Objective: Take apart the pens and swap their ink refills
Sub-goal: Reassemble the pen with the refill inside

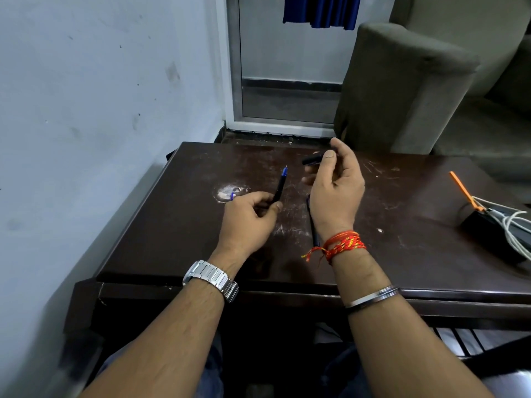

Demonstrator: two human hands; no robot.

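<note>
My left hand (249,218) grips the rear end of a dark pen with a blue tip (281,182), which points up and away over the brown table (172,214). My right hand (334,185) is raised further back and pinches a short black pen cap (312,159) between thumb and fingers. A second dark pen (313,228) lies flat on the table under my right wrist, partly hidden by the hand and the red thread band.
A worn white patch with a small blue mark (230,193) lies left of the hands. At the table's right edge sits a black box (494,234) with white cables (514,222) and an orange stick (462,189). A grey sofa (408,87) stands behind; a wall is on the left.
</note>
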